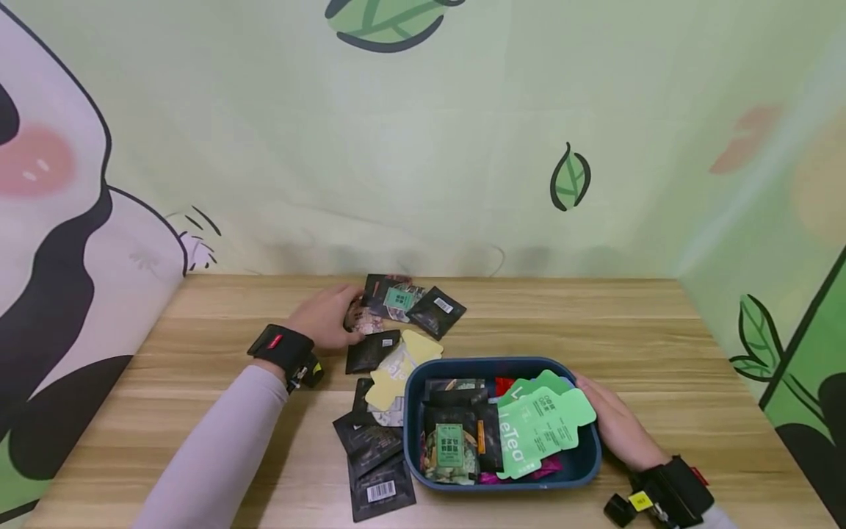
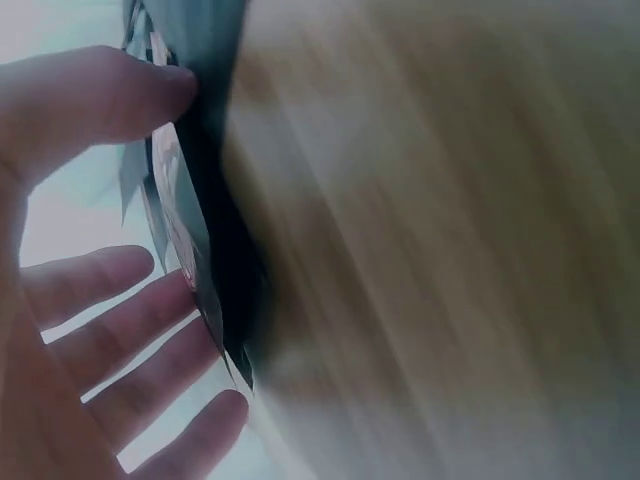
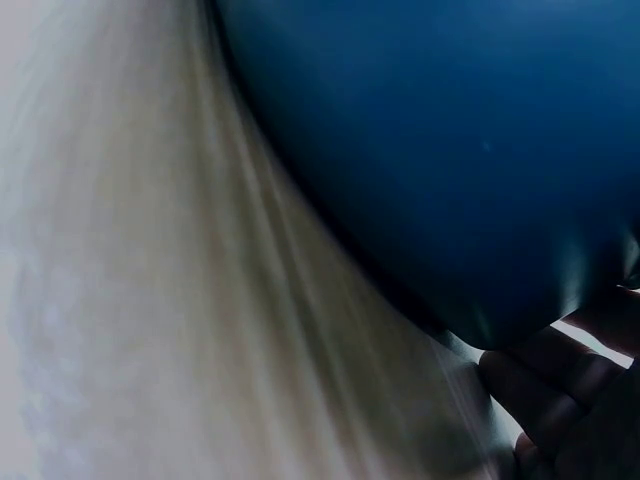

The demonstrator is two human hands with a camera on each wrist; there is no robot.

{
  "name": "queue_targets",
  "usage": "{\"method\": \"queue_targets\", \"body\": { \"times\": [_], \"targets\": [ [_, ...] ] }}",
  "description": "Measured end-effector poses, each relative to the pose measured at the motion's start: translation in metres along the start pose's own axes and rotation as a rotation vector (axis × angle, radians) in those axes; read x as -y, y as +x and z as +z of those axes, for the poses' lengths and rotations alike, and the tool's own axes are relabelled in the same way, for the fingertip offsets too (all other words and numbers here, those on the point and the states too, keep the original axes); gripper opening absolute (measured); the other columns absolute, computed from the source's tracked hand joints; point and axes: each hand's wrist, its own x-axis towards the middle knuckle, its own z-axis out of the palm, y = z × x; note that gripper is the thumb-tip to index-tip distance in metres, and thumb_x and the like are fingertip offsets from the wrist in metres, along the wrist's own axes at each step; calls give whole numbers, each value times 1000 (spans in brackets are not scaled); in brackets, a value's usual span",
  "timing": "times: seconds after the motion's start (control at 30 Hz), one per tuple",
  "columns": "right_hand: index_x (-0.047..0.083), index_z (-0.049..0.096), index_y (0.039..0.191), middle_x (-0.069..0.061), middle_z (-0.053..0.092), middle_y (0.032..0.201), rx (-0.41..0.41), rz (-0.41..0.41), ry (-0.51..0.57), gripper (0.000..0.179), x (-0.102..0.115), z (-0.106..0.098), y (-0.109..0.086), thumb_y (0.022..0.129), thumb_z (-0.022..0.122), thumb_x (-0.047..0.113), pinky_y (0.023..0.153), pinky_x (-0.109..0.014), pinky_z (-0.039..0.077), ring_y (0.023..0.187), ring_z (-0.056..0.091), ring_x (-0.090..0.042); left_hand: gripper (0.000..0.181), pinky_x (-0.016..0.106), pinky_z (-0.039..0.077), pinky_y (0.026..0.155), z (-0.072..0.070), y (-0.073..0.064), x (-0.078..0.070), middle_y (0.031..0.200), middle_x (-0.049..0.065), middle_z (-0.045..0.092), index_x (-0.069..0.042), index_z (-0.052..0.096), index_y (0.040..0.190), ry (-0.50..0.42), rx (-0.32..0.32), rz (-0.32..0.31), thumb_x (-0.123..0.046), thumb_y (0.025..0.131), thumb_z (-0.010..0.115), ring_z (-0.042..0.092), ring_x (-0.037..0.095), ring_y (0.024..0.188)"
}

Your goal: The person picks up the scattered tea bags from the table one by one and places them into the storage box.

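Left hand: left hand [image 1: 325, 317] at the flat, dark printed sachets [image 1: 383, 290]; thumb and fingers spread about their edges, thumb touching.
Right hand: right hand [image 1: 615, 420] against the right outer wall of the dark blue, rounded rectangular tub [image 1: 584, 461]; pinching or not, cannot tell.
Tub load: light-green shaped cards [image 1: 545, 426] over a green-labelled dark sachet's [image 1: 451, 450] neighbours.
Left of tub: pale-yellow shaped cards [image 1: 395, 371], matte black square sachets [image 1: 371, 446].
Support: wood-grain bench [image 1: 661, 353].
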Motion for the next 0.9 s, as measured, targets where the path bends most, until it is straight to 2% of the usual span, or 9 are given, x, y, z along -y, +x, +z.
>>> {"method": "queue_targets", "body": {
  "times": [0.1, 0.23, 0.37, 0.47, 0.6, 0.73, 0.9],
  "targets": [
    [-12, 33, 150, -26, 37, 153, 6, -7, 7, 68, -1, 0, 0, 108, 22, 40, 102, -15, 30, 138, 36, -14, 78, 46, 47, 94, 0, -3, 4, 128, 8, 60, -9, 55, 139, 32, -24, 17, -48, 73, 75, 58, 27, 114],
    [-13, 33, 150, -28, 37, 152, 7, -33, 15, 67, -2, 1, 0, 108, 22, 38, 101, -14, 30, 129, 36, 7, 70, 42, 50, 84, -7, -14, 7, 117, 6, 65, -10, 61, 129, 55, -39, 25, -49, 72, 74, 62, 22, 99],
    [-14, 33, 149, -29, 37, 152, 5, -51, 25, 66, -3, 1, 0, 108, 23, 36, 101, -14, 30, 127, 36, 11, 63, 37, 49, 73, -19, -27, 5, 106, 2, 65, -12, 64, 121, 68, -45, 40, -48, 70, 73, 58, 18, 85],
    [-14, 34, 149, -29, 38, 152, 0, -50, 24, 66, -3, 1, 0, 108, 23, 37, 101, -14, 30, 129, 37, 7, 59, 34, 47, 69, -29, -36, -3, 100, -1, 63, -13, 66, 117, 60, -76, 73, -48, 69, 72, 55, 15, 80],
    [-14, 35, 148, -29, 38, 151, -3, -48, 18, 65, -3, 0, 0, 108, 22, 36, 101, -14, 30, 135, 37, -9, 53, 28, 44, 62, -40, -45, -28, 95, -6, 58, -17, 68, 113, 32, -135, 172, -51, 72, 70, 52, 11, 74],
    [-14, 34, 149, -29, 36, 152, -2, -40, 24, 65, -2, 1, 0, 108, 22, 36, 101, -13, 29, 139, 33, -25, 50, 24, 41, 59, -48, -52, -67, 93, -8, 54, -18, 68, 111, -6, -198, 328, -51, 74, 69, 48, 6, 72],
    [-15, 32, 149, -30, 34, 153, -5, -39, 22, 66, 1, 2, 0, 108, 23, 36, 101, -12, 28, 141, 28, -38, 48, 23, 41, 65, -54, -61, -119, 94, -8, 51, -17, 67, 111, -43, -248, 485, -49, 75, 68, 43, 5, 78]
  ]
}}
